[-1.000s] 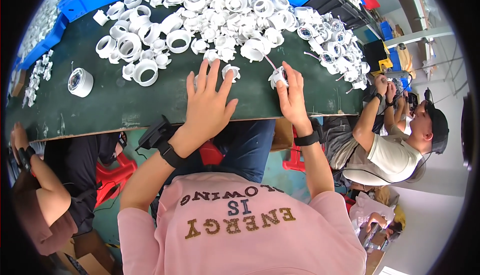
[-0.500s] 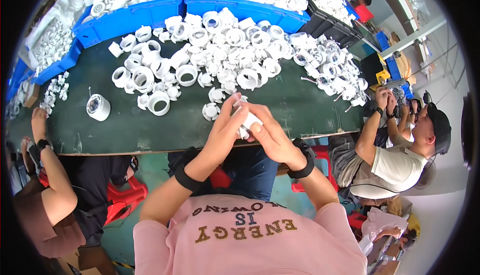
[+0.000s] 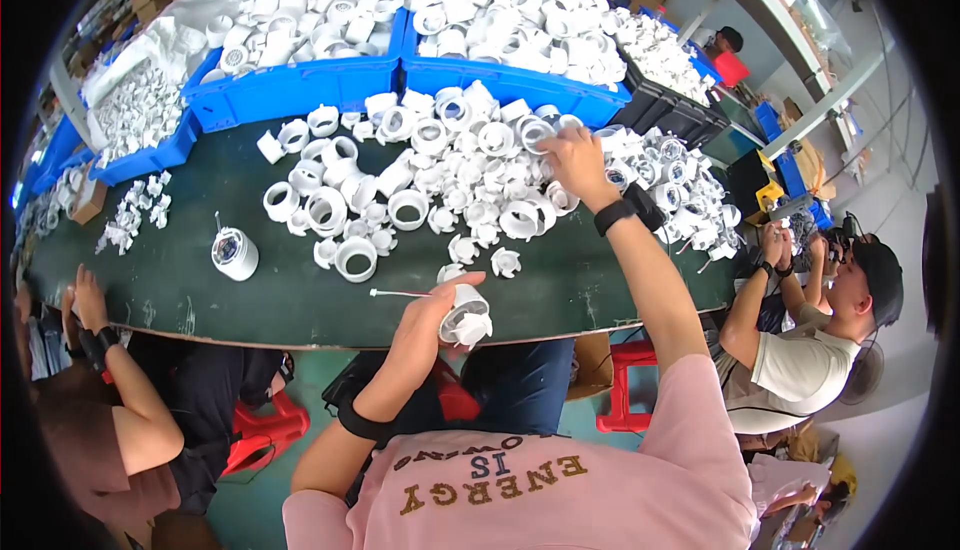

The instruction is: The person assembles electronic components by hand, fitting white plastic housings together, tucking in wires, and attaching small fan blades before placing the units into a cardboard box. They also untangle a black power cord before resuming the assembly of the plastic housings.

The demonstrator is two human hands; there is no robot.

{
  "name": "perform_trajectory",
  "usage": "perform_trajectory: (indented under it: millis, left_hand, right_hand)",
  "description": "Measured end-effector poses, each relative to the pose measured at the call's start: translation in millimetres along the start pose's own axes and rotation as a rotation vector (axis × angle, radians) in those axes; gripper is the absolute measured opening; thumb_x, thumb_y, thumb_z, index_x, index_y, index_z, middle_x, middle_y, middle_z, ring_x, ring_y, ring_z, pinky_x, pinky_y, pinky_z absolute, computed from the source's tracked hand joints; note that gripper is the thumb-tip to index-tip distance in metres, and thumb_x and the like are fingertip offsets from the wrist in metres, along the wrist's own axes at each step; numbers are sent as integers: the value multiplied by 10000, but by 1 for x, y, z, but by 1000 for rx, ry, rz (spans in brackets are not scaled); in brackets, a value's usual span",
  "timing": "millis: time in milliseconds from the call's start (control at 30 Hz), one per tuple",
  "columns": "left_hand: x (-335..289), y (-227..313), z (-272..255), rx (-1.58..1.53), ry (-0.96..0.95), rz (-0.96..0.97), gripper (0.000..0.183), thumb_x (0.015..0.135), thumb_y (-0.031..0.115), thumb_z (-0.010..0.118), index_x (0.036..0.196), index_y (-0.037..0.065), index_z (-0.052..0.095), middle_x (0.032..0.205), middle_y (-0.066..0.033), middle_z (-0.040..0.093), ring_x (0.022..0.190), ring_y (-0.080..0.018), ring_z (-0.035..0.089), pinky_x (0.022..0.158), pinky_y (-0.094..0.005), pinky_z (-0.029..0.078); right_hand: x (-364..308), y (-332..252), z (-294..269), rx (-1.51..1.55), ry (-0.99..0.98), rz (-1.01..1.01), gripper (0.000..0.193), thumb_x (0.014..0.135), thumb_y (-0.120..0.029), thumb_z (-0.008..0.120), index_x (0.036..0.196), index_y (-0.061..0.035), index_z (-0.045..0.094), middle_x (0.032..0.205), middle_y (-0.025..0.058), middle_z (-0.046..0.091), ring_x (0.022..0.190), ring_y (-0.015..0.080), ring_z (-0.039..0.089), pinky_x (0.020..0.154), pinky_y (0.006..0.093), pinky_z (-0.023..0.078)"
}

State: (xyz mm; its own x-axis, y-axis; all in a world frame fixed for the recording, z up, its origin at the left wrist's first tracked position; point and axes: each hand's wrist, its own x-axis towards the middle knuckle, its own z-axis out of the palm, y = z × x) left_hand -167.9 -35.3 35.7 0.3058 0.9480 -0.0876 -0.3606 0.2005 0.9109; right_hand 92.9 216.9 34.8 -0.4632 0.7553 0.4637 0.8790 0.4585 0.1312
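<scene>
My left hand (image 3: 420, 322), near the table's front edge, is closed around a white plastic housing (image 3: 468, 302). A white finned piece (image 3: 467, 330) shows at the housing's lower end, and a thin wire (image 3: 398, 294) with a small white connector sticks out to the left. My right hand (image 3: 582, 165) reaches forward into the heap of white parts. Its bent fingertips are on a white plastic ring (image 3: 532, 132), and the hand partly covers it. Small finned pieces (image 3: 505, 263) lie on the table just beyond my left hand.
A white cylinder with a wire (image 3: 235, 255) stands alone on the green table (image 3: 180, 290). Blue bins (image 3: 300, 95) and a black bin (image 3: 670, 100) of white parts line the back. Finished-looking round parts (image 3: 665, 185) are heaped at right. People sit on both sides.
My hands have parted. The right hand has gone forward and right to the heap, while the left keeps the housing near the table edge. The view has shifted, showing more of the bins.
</scene>
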Motion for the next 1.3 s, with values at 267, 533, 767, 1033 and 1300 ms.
perform_trajectory:
  millis: [267, 533, 767, 1033, 1300]
  left_hand:
    - [7, 9, 13, -257, 129, 82, 284, 941, 290, 462, 1031, 22, 486, 730, -72, 586, 547, -100, 521, 451, -250, 384]
    - [4, 12, 42, 331, 201, 275, 372, 971, 380, 394, 984, 55, 574, 758, -12, 554, 578, -67, 500, 443, -202, 358]
    - [-36, 30, 65, 216, 191, 278, 434, 981, 387, 352, 930, 6, 554, 647, -26, 520, 490, -73, 457, 436, -232, 335]
    - [-61, 26, 90, 303, 143, 344, 440, 988, 369, 355, 925, -15, 560, 694, -36, 537, 550, -70, 466, 469, -233, 348]
    - [-3, 26, 90, 455, 111, 410, 407, 989, 290, 330, 928, -46, 551, 758, -97, 544, 673, -143, 498, 600, -296, 389]
  right_hand:
    - [-61, -77, -128, 757, -126, -23, 187, 826, -166, 631, 896, -12, 549, 796, 158, 589, 702, 353, 591, 642, 400, 480]
    - [-120, -149, -173, 1023, -169, -48, 656, 714, -90, 778, 1254, -37, 409, 1080, 117, 555, 928, 217, 622, 794, 330, 517]
    - [-159, -166, -199, 1128, 55, -71, 468, 822, -132, 718, 1230, -2, 529, 1189, 130, 490, 1057, 216, 532, 857, 330, 470]
    - [-193, -175, -213, 1109, 165, -121, 478, 816, -134, 712, 1240, -10, 526, 1201, 157, 492, 1034, 244, 533, 844, 325, 460]
    - [-174, -151, -167, 1243, 105, -45, 511, 879, -168, 629, 1306, -5, 402, 1330, 218, 365, 1187, 296, 424, 993, 397, 353]
